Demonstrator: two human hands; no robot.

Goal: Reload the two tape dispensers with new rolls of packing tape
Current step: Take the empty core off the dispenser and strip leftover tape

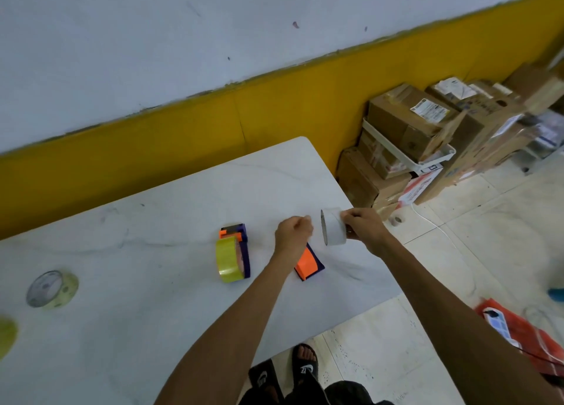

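While right hand (364,226) gripped the roll (333,227) above the table (152,221), left hand (293,232) pinched its end; light, stiff, sticky.

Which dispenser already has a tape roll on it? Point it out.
The purple-and-orange dispenser left of the hands, carrying the yellow roll. The other dispenser, under the left hand, shows none.

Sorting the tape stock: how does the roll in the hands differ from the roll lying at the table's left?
The held roll is white and up in the air, gripped by the right hand; the left roll is clear yellowish and lies flat on the table, untouched. Both are wide tape rolls.
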